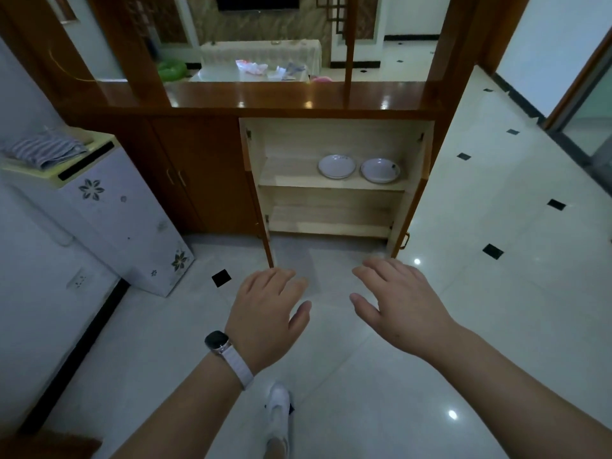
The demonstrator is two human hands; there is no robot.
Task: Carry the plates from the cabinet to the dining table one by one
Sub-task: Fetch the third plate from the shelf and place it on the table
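The cabinet (331, 140) stands wide open under a glossy brown counter (298, 94), its two doors (256, 193) swung out toward the person. Both plates sit inside it on the upper shelf (291, 173), toward the right half: the left plate (336, 166) and the right plate (380, 170), white, side by side, very close together and flat on the board. The lower shelf of the cabinet shows only pale wood. In front of the cabinet, well short of the shelf, the person holds both arms out over the tiled floor (496, 226). The left hand (265, 313) is palm down with its fingers (281, 276) loose and slightly spread, grasping nothing; a watch (217, 341) on a pale strap circles that wrist. The right hand (400, 303) is just beside it, also palm down, fingers relaxed and empty. Neither hand touches a door or a plate. Below the hands, a white shoe (278, 405) is on the floor. To the left of the cabinet stands a white appliance (109, 220) with flower prints, a striped cloth (43, 149) folded on top.
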